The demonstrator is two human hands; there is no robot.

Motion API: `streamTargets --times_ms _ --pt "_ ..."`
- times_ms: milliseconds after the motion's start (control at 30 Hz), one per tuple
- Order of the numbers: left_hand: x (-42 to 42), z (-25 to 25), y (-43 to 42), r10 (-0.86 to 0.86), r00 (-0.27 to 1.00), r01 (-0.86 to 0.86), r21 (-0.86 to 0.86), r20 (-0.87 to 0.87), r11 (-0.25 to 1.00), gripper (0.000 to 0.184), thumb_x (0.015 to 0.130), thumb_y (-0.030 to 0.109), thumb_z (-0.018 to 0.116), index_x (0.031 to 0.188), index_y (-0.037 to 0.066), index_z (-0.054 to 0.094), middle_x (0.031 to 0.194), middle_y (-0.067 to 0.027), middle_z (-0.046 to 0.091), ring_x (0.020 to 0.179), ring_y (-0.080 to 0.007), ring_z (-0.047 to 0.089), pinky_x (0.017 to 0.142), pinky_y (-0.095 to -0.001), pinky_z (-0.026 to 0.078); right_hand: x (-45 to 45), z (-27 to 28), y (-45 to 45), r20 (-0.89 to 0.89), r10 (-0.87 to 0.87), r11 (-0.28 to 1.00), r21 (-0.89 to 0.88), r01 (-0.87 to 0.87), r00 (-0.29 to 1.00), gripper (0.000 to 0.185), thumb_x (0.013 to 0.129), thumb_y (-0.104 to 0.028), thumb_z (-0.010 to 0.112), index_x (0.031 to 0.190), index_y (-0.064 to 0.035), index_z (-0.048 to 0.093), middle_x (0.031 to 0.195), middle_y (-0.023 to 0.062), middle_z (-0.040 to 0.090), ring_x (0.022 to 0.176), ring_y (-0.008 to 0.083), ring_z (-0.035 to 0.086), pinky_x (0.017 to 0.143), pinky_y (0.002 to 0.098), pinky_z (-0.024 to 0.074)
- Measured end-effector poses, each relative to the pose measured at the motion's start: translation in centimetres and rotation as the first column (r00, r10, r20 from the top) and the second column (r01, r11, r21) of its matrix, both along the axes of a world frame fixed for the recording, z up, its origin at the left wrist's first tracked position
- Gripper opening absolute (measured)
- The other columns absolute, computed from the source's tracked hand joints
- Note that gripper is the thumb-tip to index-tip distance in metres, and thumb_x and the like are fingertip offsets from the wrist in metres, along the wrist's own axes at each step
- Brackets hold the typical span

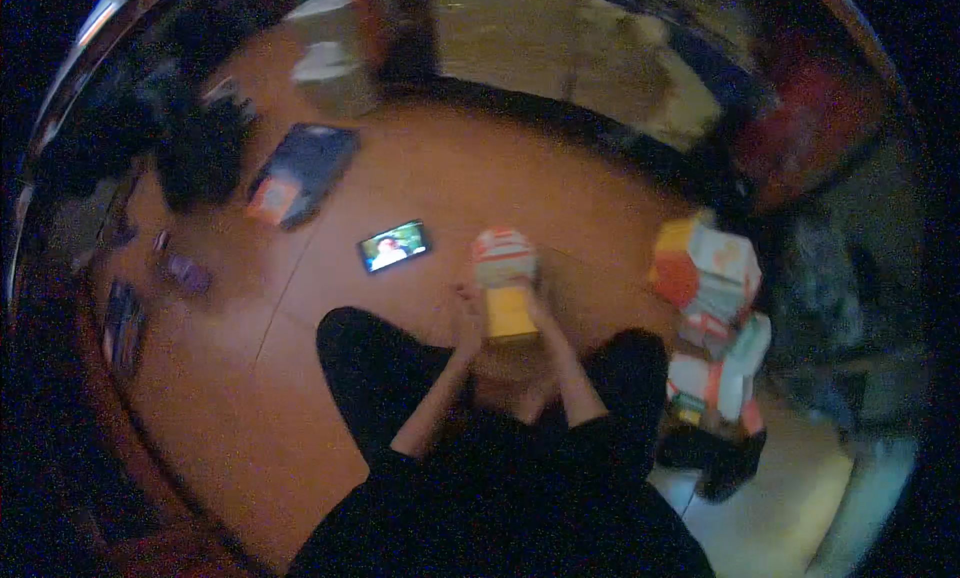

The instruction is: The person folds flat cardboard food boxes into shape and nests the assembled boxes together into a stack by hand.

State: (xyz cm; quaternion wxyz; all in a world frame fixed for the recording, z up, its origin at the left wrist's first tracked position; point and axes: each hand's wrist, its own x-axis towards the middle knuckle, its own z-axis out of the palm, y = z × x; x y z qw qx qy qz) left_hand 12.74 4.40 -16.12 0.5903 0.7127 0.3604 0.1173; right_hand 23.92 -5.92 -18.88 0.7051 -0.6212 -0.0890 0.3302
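Observation:
A small red, white and yellow carton [511,315] is in front of my crossed legs, between my two hands. Its yellow face is nearest me, and the red-and-white part lies at the far end. Along its left side is my left hand [467,318], fingers curved against the edge. My right hand [541,308] grips the right side, with part of it over the top. Blur hides the fingertips and any print. Beyond the carton, to the left, a phone [394,247] with a lit screen lies on the floor.
To my right is a pile of white, red and yellow cartons [712,278]. A dark flat item [318,163] with an orange-and-white piece [273,198] lies on the brown floor [330,418] at the far left. A pale cushion-like surface [780,508] is at lower right.

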Motion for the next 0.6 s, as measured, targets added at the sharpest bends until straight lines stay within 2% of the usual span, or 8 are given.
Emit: streamTargets --times_ms 100,167,200,267,333,367,500,600 --pt "-2.0 3.4 -1.2 0.059 0.995 0.04 0.861 -0.081 0.507 0.037 0.09 0.031 0.044 0.115 0.004 0.05 0.107 -0.0207 0.054 0.096 -0.0339 0.051 0.084 -0.0484 0.038 0.5 -5.1 -0.5 -0.302 0.066 0.994 0.108 -0.034 0.951 0.042 0.09 -0.042 0.044 0.103 -0.0038 0.055 0.093 0.006 0.057 0.086 0.0176 0.052 0.082 0.034 0.0424" --pt "-2.1 6.0 -1.5 0.093 0.994 0.033 0.984 -0.05 0.178 0.039 0.09 0.032 0.043 0.118 0.005 0.05 0.108 -0.0205 0.053 0.097 -0.0336 0.051 0.085 -0.0496 0.038 0.2 -9.6 -0.3 0.093 0.049 0.955 0.287 -0.074 0.994 0.05 0.09 -0.048 0.039 0.109 -0.004 0.053 0.106 0.0085 0.054 0.099 0.0197 0.05 0.092 0.0354 0.0373" --pt "-2.1 7.3 -1.5 -0.203 0.958 0.285 0.722 -0.2 0.631 0.041 0.089 0.032 0.043 0.121 0.007 0.047 0.114 -0.0195 0.051 0.103 -0.0331 0.048 0.089 -0.0514 0.035 -0.4 -9.2 -0.7 0.088 0.042 0.955 0.288 -0.066 0.995 0.05 0.09 -0.048 0.039 0.109 -0.004 0.053 0.106 0.0085 0.054 0.099 0.0197 0.05 0.092 0.0354 0.0373" --pt "-2.3 8.1 -2.2 -0.496 0.851 0.525 0.238 -0.173 0.817 0.044 0.088 0.032 0.044 0.125 0.009 0.045 0.12 -0.0184 0.048 0.109 -0.0325 0.046 0.094 -0.0532 0.032 -1.3 -8.1 -0.7 0.394 -0.225 0.893 -0.282 0.35 0.891 0.052 0.091 -0.046 0.038 0.121 -0.004 0.046 0.123 0.0152 0.046 0.116 0.0263 0.041 0.101 0.0378 0.0283" --pt "-2.5 7.6 -5.1 -0.24 0.952 0.227 0.964 -0.19 0.139 0.049 0.086 0.034 0.047 0.129 0.011 0.042 0.131 -0.0145 0.041 0.121 -0.0316 0.039 0.099 -0.0501 0.03 -1.1 -7.4 -1.2 0.477 -0.218 0.839 -0.354 0.413 0.851 0.055 0.091 -0.043 0.04 0.129 -0.0039 0.035 0.133 0.0175 0.034 0.125 0.03 0.028 0.104 0.0417 0.0231" --pt "-2.2 7.1 -4.9 -0.241 0.952 0.223 0.966 -0.187 0.133 0.049 0.086 0.034 0.047 0.129 0.011 0.042 0.131 -0.0145 0.041 0.121 -0.0316 0.039 0.099 -0.0501 0.03 -0.8 -7.1 -1.7 0.551 -0.206 0.765 -0.424 0.484 0.809 0.062 0.091 -0.041 0.042 0.138 -0.0038 0.023 0.142 0.0199 0.022 0.133 0.0337 0.014 0.107 0.0455 0.018" --pt "-1.5 6.6 -4.3 -0.282 0.935 0.291 0.92 -0.215 0.263 0.056 0.084 0.038 0.049 0.132 0.011 0.037 0.138 -0.0134 0.033 0.127 -0.0317 0.032 0.103 -0.0483 0.026 3.2 4.7 -9.9 0.775 -0.425 0.459 -0.261 0.849 0.468 0.055 0.092 -0.035 0.041 0.136 -0.0052 0.027 0.141 0.0192 0.026 0.129 0.0352 0.024 0.106 0.0433 0.022" --pt "-1.5 7.3 -4.7 -0.306 0.92 0.333 0.901 -0.246 0.277 0.062 0.083 0.04 0.05 0.134 0.01 0.034 0.14 -0.0134 0.029 0.13 -0.0299 0.028 0.102 -0.0517 0.025 8.0 12.9 -15.5 0.718 -0.694 0.066 -0.02 0.998 0.06 0.049 0.083 -0.031 0.059 0.119 0.0005 0.047 0.124 0.0181 0.047 0.112 0.0274 0.045 0.094 0.0359 0.0366"
